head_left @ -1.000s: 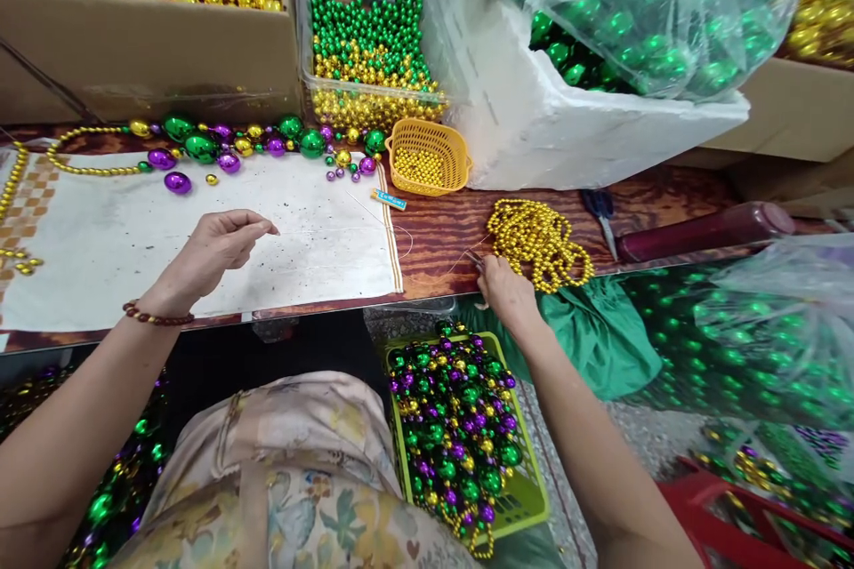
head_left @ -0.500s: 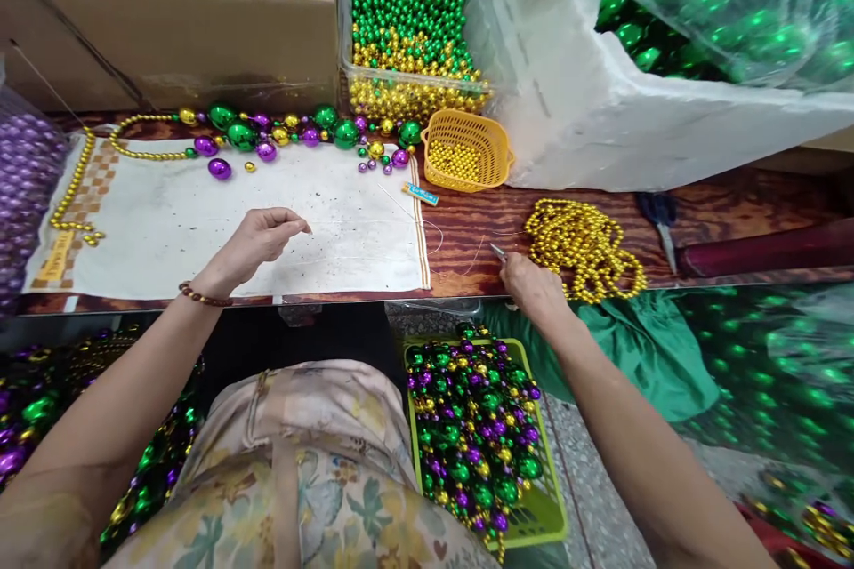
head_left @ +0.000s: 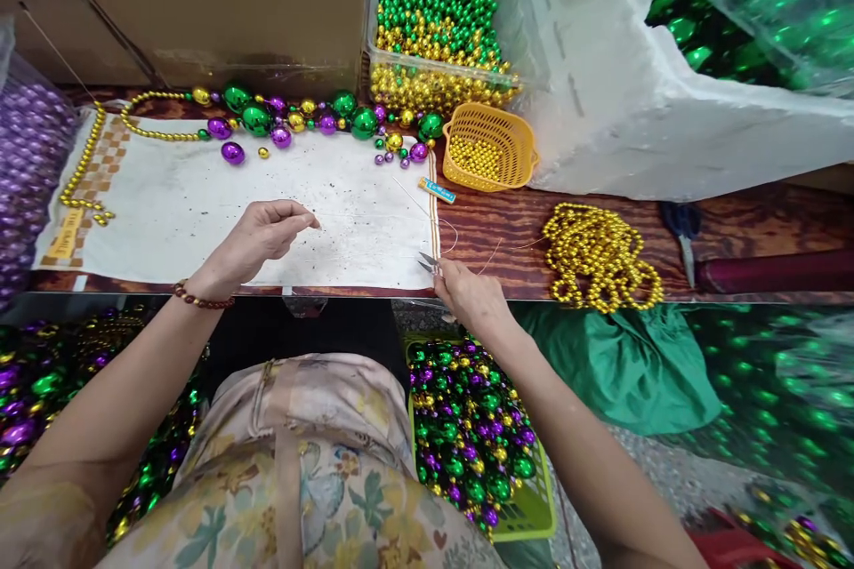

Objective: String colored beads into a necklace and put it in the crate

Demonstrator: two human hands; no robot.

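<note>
My left hand [head_left: 263,236] is above the white towel [head_left: 187,213], thumb and fingers pinched at the end of a fine, pale thread that runs faintly to the right. In my right hand [head_left: 471,293] is a pair of thread snips [head_left: 428,263], blades apart and pointing left, over the towel's right edge. Just beyond the snips lies a thin needle [head_left: 410,199], with a loop of thread [head_left: 456,236] curling by it. A strand of purple, green and gold beads [head_left: 257,120] stretches along the towel's far side.
A yellow basket [head_left: 490,147] holds small gold beads. To its right front lie heaped gold bead strings [head_left: 593,253] and dark-handled scissors [head_left: 681,231]. A cardboard box [head_left: 220,13], clear bin [head_left: 444,62] and white foam box [head_left: 587,124] line the back. Below stands a green crate [head_left: 534,516].
My right hand has moved left with the snips, from the bare wood to the towel's edge, and the blades now show apart. My left hand stays pinched in nearly the same place.
</note>
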